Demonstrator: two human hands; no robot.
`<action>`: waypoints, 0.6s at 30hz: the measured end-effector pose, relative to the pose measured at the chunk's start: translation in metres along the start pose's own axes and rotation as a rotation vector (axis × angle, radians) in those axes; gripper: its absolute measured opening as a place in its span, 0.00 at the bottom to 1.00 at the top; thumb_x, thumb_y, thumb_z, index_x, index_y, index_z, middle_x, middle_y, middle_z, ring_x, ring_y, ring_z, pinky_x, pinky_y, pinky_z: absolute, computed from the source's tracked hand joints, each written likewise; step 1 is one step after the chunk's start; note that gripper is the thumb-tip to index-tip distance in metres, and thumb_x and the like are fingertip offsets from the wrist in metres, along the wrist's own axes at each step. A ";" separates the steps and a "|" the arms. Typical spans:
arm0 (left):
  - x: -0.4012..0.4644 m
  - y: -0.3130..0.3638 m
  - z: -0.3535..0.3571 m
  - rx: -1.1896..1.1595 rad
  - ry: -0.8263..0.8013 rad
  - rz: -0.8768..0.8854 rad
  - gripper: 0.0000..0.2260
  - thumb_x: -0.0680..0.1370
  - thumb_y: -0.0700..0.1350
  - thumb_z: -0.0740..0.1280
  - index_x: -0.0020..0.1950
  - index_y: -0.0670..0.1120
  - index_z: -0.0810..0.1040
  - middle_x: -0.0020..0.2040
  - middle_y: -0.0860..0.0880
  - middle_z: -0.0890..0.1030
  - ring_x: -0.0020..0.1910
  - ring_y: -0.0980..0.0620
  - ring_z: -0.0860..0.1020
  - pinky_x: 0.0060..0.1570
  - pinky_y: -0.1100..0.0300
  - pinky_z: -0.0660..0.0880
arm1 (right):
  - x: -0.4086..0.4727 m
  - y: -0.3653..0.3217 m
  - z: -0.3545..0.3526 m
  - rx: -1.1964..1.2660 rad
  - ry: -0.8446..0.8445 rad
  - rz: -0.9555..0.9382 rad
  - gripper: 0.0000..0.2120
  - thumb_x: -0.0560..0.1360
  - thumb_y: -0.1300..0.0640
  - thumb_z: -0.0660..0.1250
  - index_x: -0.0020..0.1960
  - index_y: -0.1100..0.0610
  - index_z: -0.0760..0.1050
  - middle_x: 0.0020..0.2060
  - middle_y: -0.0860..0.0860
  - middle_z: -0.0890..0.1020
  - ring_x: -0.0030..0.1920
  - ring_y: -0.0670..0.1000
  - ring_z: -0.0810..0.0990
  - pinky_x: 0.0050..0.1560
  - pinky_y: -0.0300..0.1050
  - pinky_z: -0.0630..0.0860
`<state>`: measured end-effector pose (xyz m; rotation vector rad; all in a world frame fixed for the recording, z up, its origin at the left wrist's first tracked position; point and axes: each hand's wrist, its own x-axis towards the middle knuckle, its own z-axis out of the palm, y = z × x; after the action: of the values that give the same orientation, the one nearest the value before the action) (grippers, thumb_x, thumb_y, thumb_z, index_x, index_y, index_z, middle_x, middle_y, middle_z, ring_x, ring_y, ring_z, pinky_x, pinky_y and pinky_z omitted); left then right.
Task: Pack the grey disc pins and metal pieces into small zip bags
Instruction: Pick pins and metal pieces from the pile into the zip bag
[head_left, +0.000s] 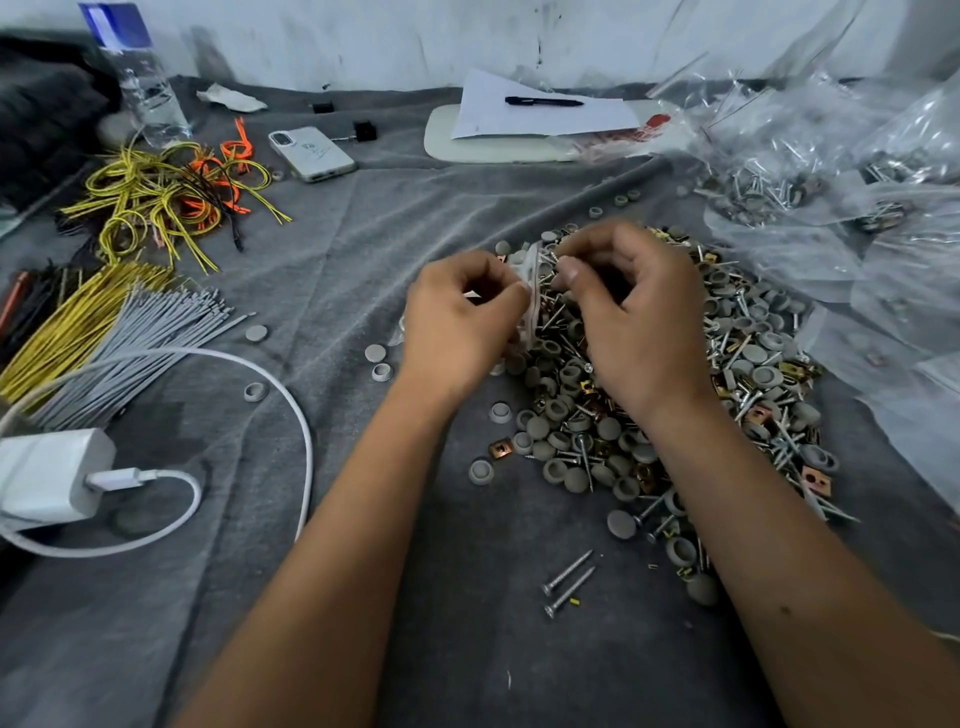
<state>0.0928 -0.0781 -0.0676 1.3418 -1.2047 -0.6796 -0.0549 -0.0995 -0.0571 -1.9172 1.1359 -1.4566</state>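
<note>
A big heap of grey disc caps, screws and brass metal clips (727, 395) lies on the grey cloth, right of centre. Above its left edge my left hand (457, 322) pinches a small clear zip bag (527, 291) with a red strip at its mouth. My right hand (634, 312) hovers over the heap, fingers curled, pinching small metal pieces at the bag's mouth. Most of the bag is hidden behind my left hand. Two loose screws (569, 584) lie near the front.
Filled clear bags (810, 171) pile up at the right and back right. Yellow, orange and grey cable ties (156, 208) lie at left, with a white charger and cable (52, 478). A phone (311, 153), a water bottle (140, 83) and paper with a pen (540, 109) sit behind.
</note>
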 end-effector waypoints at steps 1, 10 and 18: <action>0.000 0.000 0.002 0.037 -0.016 0.007 0.07 0.77 0.36 0.70 0.39 0.40 0.80 0.31 0.46 0.80 0.30 0.48 0.79 0.34 0.52 0.78 | 0.000 0.000 0.000 0.024 0.019 0.009 0.06 0.78 0.64 0.71 0.54 0.56 0.82 0.44 0.47 0.86 0.46 0.44 0.85 0.51 0.44 0.83; 0.000 -0.002 0.006 0.136 -0.030 0.036 0.06 0.76 0.37 0.71 0.39 0.41 0.81 0.29 0.51 0.80 0.28 0.53 0.79 0.34 0.52 0.80 | 0.001 0.000 -0.001 0.021 0.014 0.014 0.10 0.77 0.64 0.72 0.56 0.55 0.85 0.48 0.45 0.86 0.49 0.43 0.85 0.53 0.44 0.82; 0.000 0.000 0.006 0.098 -0.029 -0.002 0.08 0.77 0.37 0.71 0.38 0.42 0.81 0.28 0.51 0.79 0.29 0.53 0.78 0.31 0.58 0.73 | -0.001 0.000 0.001 0.041 0.035 0.051 0.06 0.75 0.62 0.76 0.51 0.56 0.86 0.45 0.44 0.87 0.47 0.39 0.86 0.52 0.38 0.81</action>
<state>0.0869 -0.0800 -0.0692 1.4186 -1.2735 -0.6502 -0.0543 -0.0987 -0.0577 -1.8285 1.1534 -1.4806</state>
